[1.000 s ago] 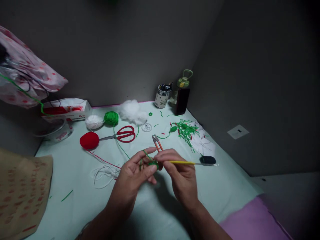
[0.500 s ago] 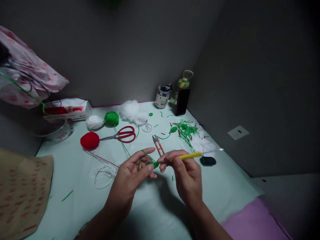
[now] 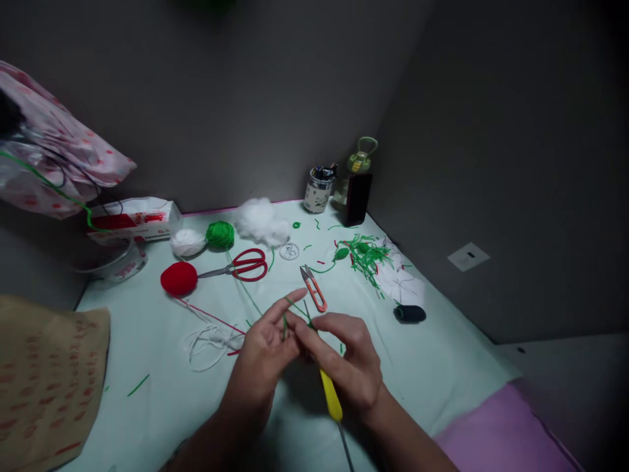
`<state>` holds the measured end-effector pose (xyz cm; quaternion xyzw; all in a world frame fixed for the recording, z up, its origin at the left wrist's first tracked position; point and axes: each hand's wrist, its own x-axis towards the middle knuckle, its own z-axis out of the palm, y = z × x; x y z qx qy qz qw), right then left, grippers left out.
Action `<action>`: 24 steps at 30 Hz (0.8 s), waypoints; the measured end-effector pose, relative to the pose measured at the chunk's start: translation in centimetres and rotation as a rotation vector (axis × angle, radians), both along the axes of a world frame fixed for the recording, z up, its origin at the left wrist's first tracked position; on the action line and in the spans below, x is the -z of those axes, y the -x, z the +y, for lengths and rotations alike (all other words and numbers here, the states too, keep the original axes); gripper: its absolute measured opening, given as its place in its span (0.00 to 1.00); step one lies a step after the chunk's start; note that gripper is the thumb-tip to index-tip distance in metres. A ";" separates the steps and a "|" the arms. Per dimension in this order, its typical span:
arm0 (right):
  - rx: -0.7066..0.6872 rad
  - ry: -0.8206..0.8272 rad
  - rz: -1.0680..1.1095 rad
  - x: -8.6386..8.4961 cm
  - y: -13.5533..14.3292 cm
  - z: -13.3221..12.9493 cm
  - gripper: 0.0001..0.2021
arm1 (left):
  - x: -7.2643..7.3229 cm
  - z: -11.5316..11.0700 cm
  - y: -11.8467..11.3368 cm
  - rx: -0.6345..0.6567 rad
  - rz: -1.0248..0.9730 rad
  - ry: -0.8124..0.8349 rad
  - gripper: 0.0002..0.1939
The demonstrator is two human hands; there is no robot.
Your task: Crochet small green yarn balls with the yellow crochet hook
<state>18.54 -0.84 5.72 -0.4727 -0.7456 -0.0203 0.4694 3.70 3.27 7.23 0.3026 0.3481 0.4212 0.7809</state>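
Observation:
My left hand [image 3: 268, 347] has green yarn [image 3: 295, 305] looped over its raised index finger, and its thumb and other fingers close on the green work, mostly hidden behind the fingertips. Against it, my right hand [image 3: 351, 360] is closed around a crochet hook with a yellow handle [image 3: 331, 396]. The thin hook tip points up and away between the hands, and the handle slants down toward me. Just beyond the fingertips lie orange thread snips [image 3: 314, 288]. A strand runs from the left hand back toward the green yarn ball [image 3: 220, 235].
Red-handled scissors [image 3: 249, 265], a red yarn ball [image 3: 179, 279], a white yarn ball [image 3: 187, 242] and white stuffing [image 3: 262, 221] lie behind the hands. Green scraps [image 3: 368, 262] and a dark oval object [image 3: 409, 314] are at right. A brown paper bag [image 3: 54, 380] stands at left.
The crochet hook has swung from pointing left, handle out to the right, to pointing away, handle toward me. My right hand has turned with it and moved closer to my left.

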 end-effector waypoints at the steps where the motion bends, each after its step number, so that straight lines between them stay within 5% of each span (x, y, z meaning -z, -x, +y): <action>1: -0.013 -0.007 0.066 -0.1 -0.1 0.1 0.15 | -0.1 0.3 0.1 0.056 -0.064 0.066 0.30; 7: -0.196 0.227 0.800 -0.4 0.2 1.7 0.11 | -0.9 1.0 0.7 0.014 -0.083 0.096 0.25; 12: -0.144 0.148 0.562 -0.4 0.8 1.5 0.12 | -0.4 0.3 0.2 -0.020 0.036 -0.041 0.28; 16: -0.086 0.036 0.250 -0.3 0.4 0.7 0.20 | -0.2 0.6 0.2 0.028 -0.036 0.046 0.28; 20: -0.134 0.133 0.603 -0.5 -0.4 1.3 0.13 | -0.7 1.3 0.5 0.068 -0.127 0.191 0.23; 24: -0.254 0.302 0.838 -0.7 -0.2 2.0 0.09 | -0.8 1.2 0.4 0.008 -0.037 0.049 0.23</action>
